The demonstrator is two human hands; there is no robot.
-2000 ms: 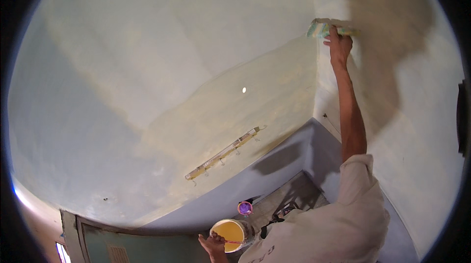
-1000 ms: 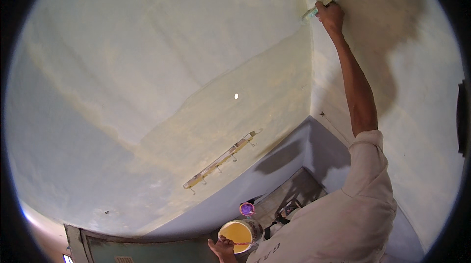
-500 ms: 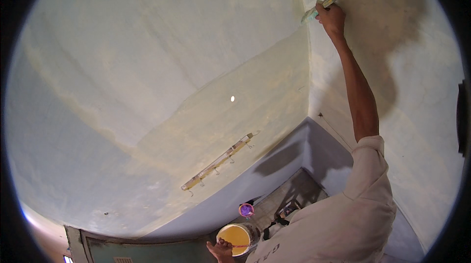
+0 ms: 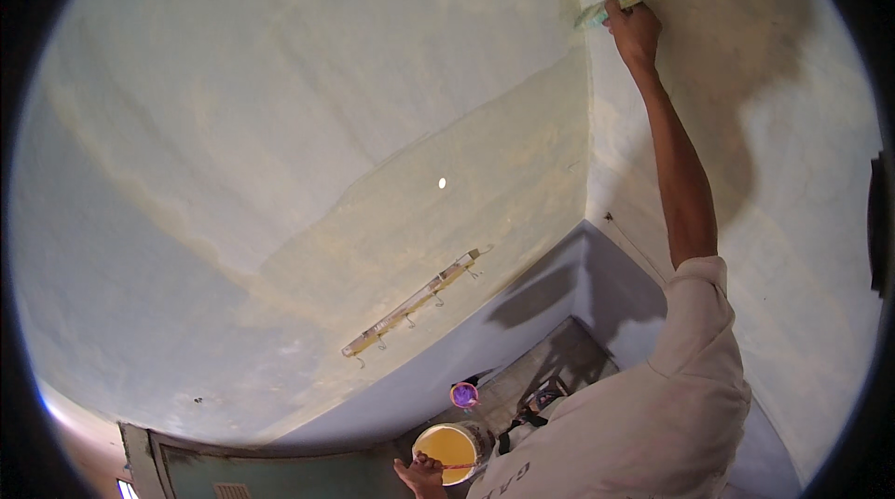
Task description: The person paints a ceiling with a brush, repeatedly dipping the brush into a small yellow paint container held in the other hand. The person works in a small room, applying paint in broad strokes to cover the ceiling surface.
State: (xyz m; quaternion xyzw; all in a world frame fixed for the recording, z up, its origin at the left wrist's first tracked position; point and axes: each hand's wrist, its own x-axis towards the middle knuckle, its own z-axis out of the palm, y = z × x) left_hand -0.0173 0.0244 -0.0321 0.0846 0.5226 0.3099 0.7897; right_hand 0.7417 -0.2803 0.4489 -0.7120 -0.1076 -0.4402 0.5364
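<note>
Wears a pale beige short-sleeved shirt (image 4: 643, 406) with a short row of dark lettering (image 4: 510, 480) on the front, partly hidden near the lower edge. Holds the right arm high toward the corner of two walls, grasping a flat paintbrush (image 4: 594, 15) in the right hand (image 4: 636, 29) — grip clenched around the middle, thumb uppermost. Presents the brush almost edge-on: pale green to blue-green toward the bristles, yellowish along the handle, tilted with bristle end at the corner line and handle end up to the right, against a broad brown shadow (image 4: 736, 61). Grasps a reddish bucket handle (image 4: 457, 467) low down in the left hand (image 4: 421, 475), fingers curled around one end. Holds by it a whitish bucket (image 4: 484, 443) of yellow-orange paint (image 4: 443, 446), just beside a small pink-rimmed container (image 4: 464, 395), purple inside. Faces a wall (image 4: 205, 126) patched in faded blue-grey and cream — fitted with a slanting rail of hooks (image 4: 410, 305), marked above by a small white spot (image 4: 442, 183), and banded below in lavender, down to a tiled floor (image 4: 522, 369).
</note>
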